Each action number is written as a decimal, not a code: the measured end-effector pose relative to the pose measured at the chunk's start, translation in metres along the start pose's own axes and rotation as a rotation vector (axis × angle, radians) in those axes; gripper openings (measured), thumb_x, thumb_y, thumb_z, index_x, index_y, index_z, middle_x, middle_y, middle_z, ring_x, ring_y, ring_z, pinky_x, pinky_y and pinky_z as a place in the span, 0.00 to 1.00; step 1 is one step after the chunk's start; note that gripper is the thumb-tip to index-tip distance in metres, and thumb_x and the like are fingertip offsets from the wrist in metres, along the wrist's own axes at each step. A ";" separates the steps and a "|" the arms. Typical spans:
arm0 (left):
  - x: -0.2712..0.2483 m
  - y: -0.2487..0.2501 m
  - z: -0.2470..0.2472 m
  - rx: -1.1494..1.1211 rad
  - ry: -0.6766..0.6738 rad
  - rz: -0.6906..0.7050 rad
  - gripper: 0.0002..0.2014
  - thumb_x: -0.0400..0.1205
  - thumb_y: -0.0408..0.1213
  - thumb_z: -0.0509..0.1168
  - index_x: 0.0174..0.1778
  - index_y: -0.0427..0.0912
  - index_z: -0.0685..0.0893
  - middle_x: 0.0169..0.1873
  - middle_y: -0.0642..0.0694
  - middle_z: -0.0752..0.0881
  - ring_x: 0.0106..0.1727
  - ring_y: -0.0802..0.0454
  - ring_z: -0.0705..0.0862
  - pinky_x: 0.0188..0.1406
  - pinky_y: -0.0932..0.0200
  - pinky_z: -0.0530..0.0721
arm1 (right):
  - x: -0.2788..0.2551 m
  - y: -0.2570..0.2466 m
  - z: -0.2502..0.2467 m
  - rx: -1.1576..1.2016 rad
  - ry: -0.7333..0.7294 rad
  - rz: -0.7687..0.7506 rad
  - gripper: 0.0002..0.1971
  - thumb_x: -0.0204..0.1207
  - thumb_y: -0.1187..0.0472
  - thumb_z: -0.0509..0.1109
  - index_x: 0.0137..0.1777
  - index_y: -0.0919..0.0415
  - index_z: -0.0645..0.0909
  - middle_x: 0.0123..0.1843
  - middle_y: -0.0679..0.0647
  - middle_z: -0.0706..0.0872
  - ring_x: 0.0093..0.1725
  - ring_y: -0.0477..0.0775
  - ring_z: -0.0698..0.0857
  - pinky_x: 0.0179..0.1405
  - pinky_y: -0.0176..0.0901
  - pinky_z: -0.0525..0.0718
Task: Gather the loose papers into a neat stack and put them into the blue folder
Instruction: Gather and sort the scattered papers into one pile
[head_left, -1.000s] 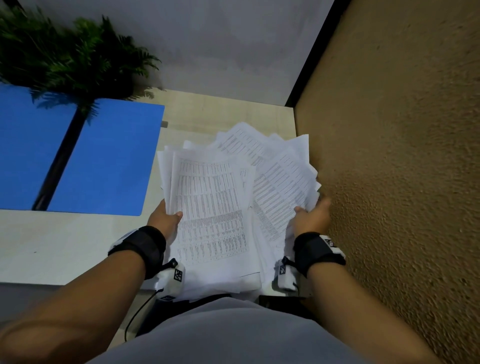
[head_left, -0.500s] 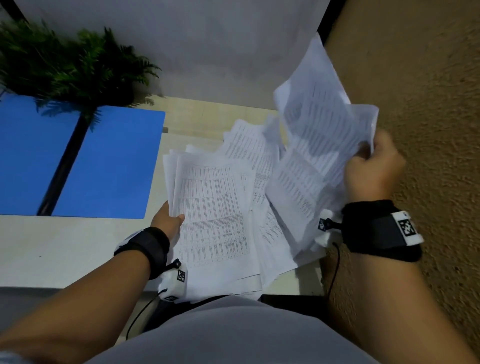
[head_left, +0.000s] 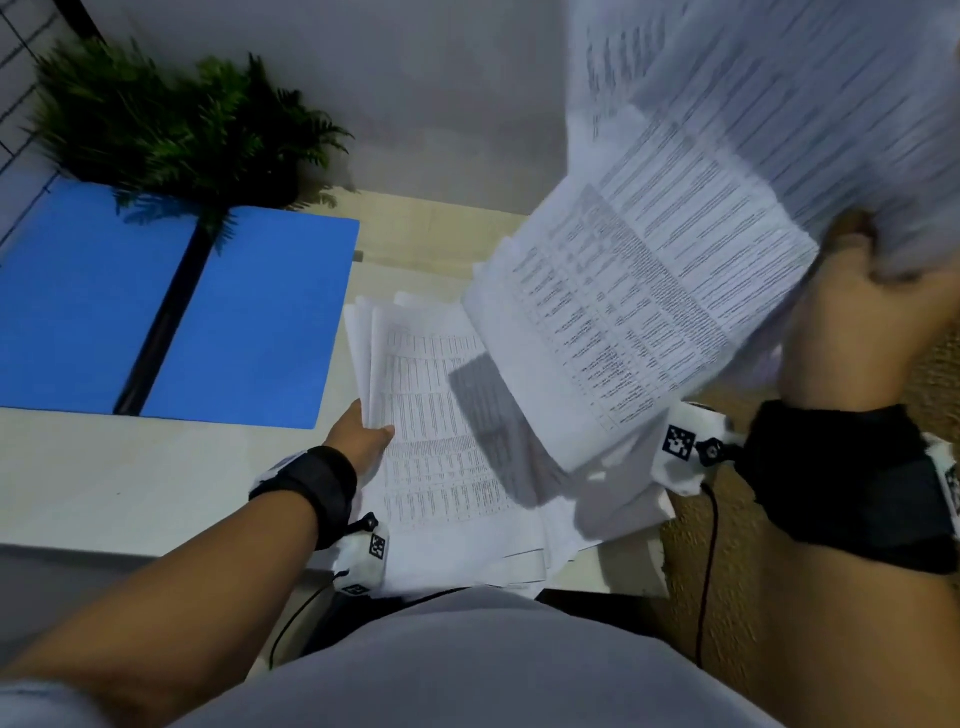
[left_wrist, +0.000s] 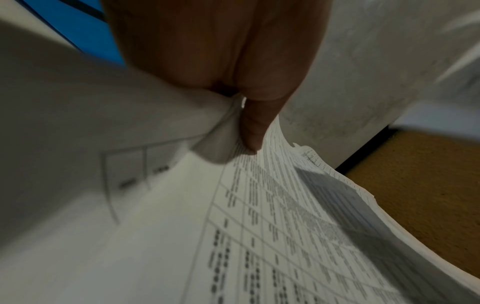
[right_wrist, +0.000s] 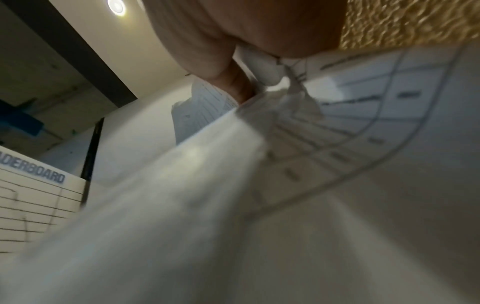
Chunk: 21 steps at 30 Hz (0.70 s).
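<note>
A messy pile of printed papers (head_left: 447, 441) lies on the pale table (head_left: 104, 478), hanging over its near edge. My left hand (head_left: 363, 436) grips the pile's left edge, thumb on top (left_wrist: 254, 131) and fingers hidden beneath. My right hand (head_left: 872, 322) is raised high on the right and grips a bunch of sheets (head_left: 649, 312) that fans up and leftward over the pile; in the right wrist view these sheets (right_wrist: 337, 144) bunch in its grasp. The blue folder (head_left: 249, 322) lies open flat at the table's left, with a black spine (head_left: 166, 317).
A green fern plant (head_left: 171, 124) stands behind the folder, its fronds over the folder's top. A grey wall (head_left: 441, 93) backs the table. A rough tan wall (head_left: 935, 374) runs close along the right, next to my raised hand.
My right hand has lifted a bunch of sheets off the pile's right side, up and toward the camera. My left hand stays on the pile's left edge.
</note>
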<state>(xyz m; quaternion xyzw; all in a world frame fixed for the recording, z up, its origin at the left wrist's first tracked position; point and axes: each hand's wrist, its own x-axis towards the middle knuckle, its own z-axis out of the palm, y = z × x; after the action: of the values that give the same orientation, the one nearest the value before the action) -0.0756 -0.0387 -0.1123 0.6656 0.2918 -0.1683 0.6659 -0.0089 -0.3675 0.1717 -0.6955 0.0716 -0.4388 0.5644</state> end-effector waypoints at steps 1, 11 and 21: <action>0.007 -0.007 -0.003 -0.012 -0.008 -0.006 0.25 0.79 0.30 0.65 0.73 0.46 0.76 0.64 0.42 0.85 0.68 0.38 0.82 0.70 0.36 0.77 | 0.001 -0.003 0.002 0.003 -0.016 0.038 0.13 0.71 0.65 0.68 0.55 0.68 0.85 0.50 0.49 0.91 0.55 0.47 0.90 0.57 0.39 0.86; -0.051 0.046 0.002 0.079 -0.087 -0.062 0.54 0.58 0.73 0.74 0.77 0.47 0.73 0.70 0.41 0.81 0.72 0.37 0.78 0.72 0.42 0.76 | -0.060 0.084 0.048 -0.265 -0.518 0.602 0.13 0.82 0.69 0.62 0.64 0.66 0.80 0.53 0.54 0.86 0.50 0.51 0.86 0.44 0.35 0.84; -0.024 0.013 0.002 0.148 -0.072 0.039 0.31 0.78 0.41 0.72 0.77 0.46 0.72 0.69 0.46 0.82 0.71 0.44 0.80 0.71 0.48 0.76 | -0.128 0.147 0.065 -0.279 -0.827 0.792 0.23 0.77 0.75 0.68 0.70 0.61 0.75 0.62 0.56 0.81 0.60 0.56 0.80 0.66 0.48 0.77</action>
<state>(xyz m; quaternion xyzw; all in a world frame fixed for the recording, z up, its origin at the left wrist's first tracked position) -0.0866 -0.0435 -0.0875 0.7122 0.2413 -0.2003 0.6280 0.0167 -0.2964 -0.0187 -0.7970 0.1568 0.1268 0.5694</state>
